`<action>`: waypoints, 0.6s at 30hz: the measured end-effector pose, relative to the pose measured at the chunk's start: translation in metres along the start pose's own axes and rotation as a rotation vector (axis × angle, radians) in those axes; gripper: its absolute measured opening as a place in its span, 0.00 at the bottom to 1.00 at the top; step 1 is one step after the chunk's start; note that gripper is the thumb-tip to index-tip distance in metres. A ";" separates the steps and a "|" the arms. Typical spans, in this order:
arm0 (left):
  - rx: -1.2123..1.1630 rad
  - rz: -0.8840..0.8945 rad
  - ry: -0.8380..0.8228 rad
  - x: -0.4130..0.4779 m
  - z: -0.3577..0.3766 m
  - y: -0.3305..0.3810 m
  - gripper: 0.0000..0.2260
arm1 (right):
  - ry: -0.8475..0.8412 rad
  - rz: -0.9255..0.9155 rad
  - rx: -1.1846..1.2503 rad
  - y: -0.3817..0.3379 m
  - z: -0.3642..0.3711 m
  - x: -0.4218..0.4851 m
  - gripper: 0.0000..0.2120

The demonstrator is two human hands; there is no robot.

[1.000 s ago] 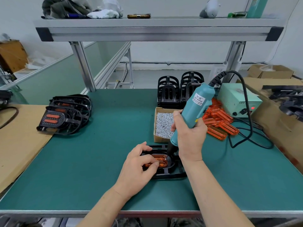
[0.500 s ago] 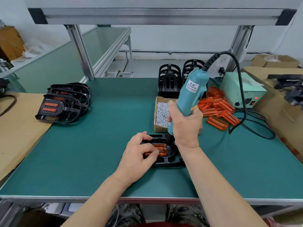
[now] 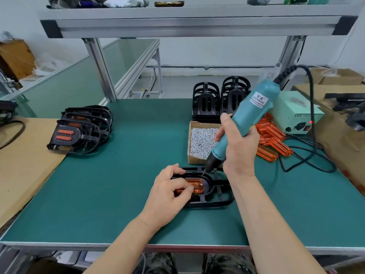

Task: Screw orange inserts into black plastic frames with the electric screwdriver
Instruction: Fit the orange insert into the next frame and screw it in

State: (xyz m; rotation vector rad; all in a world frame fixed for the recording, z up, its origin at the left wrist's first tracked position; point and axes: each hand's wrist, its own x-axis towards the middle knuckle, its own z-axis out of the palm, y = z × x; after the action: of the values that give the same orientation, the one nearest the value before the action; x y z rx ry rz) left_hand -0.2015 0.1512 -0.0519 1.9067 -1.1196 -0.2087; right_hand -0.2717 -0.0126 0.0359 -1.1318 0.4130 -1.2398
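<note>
Bit of the electric screwdriver [image 3: 249,115] at the black frame [image 3: 219,199], near the bench [image 3: 98,194] front edge

The right hand [image 3: 239,148] clenches the tilted tool, its tip just beside the orange insert [image 3: 197,185] (seated in the frame's oval); the left hand [image 3: 169,195] holds that insert with curled fingers. A screw box [image 3: 199,140] sits just behind; open bench spreads wide leftward, up to the stacked frames [image 3: 80,129]

A: The counter [image 3: 118,194] looks matt, a smooth green mat. The frame [image 3: 217,202]?
B: Black plastic, slightly glossy; the orange insert [image 3: 197,185] is translucent, shiny plastic.
A: And the screwdriver [image 3: 248,115]?
B: Smooth teal plastic. The screws [image 3: 199,141] are bright metal, in a matt cardboard box [image 3: 194,161].
</note>
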 end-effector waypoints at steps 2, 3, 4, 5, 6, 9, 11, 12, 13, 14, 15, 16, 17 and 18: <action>-0.005 0.008 0.004 0.000 0.000 0.000 0.06 | 0.109 0.086 0.059 0.009 -0.007 0.003 0.13; -0.006 0.010 0.004 -0.001 0.000 0.000 0.06 | 0.163 0.130 0.094 0.013 -0.011 0.005 0.15; -0.008 0.009 0.002 -0.001 0.000 0.001 0.07 | 0.208 0.166 0.120 0.017 -0.015 0.007 0.15; -0.011 0.005 0.001 -0.001 0.000 0.001 0.06 | 0.245 0.195 0.140 0.021 -0.020 0.009 0.14; -0.011 0.001 0.001 -0.001 0.000 0.001 0.06 | 0.275 0.218 0.158 0.024 -0.024 0.011 0.14; -0.015 -0.002 0.003 -0.001 -0.001 0.000 0.06 | 0.337 0.265 0.209 0.030 -0.034 0.017 0.17; -0.010 0.005 -0.003 -0.001 -0.002 0.001 0.06 | 0.358 0.279 0.226 0.032 -0.038 0.021 0.18; -0.007 0.007 -0.006 -0.001 -0.002 0.002 0.06 | 0.363 0.283 0.228 0.032 -0.039 0.022 0.18; -0.009 0.006 -0.008 -0.001 -0.002 0.002 0.06 | 0.362 0.287 0.225 0.033 -0.040 0.022 0.18; -0.017 0.002 -0.010 -0.001 -0.003 0.004 0.05 | 0.358 0.291 0.215 0.033 -0.040 0.022 0.18; -0.028 -0.001 -0.011 0.001 -0.004 0.007 0.04 | 0.352 0.293 0.202 0.034 -0.040 0.022 0.18; -0.034 0.001 -0.007 0.004 -0.005 0.010 0.05 | 0.348 0.292 0.189 0.035 -0.040 0.022 0.18; -0.025 0.011 0.003 0.010 -0.007 0.012 0.05 | 0.345 0.291 0.177 0.036 -0.039 0.022 0.18; 0.009 0.031 0.020 0.019 -0.009 0.015 0.05 | 0.344 0.289 0.165 0.037 -0.039 0.021 0.18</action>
State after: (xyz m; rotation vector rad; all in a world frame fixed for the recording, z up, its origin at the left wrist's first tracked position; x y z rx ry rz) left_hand -0.1954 0.1390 -0.0303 1.8942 -1.1377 -0.1666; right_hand -0.2754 -0.0526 -0.0058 -0.6896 0.6944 -1.1869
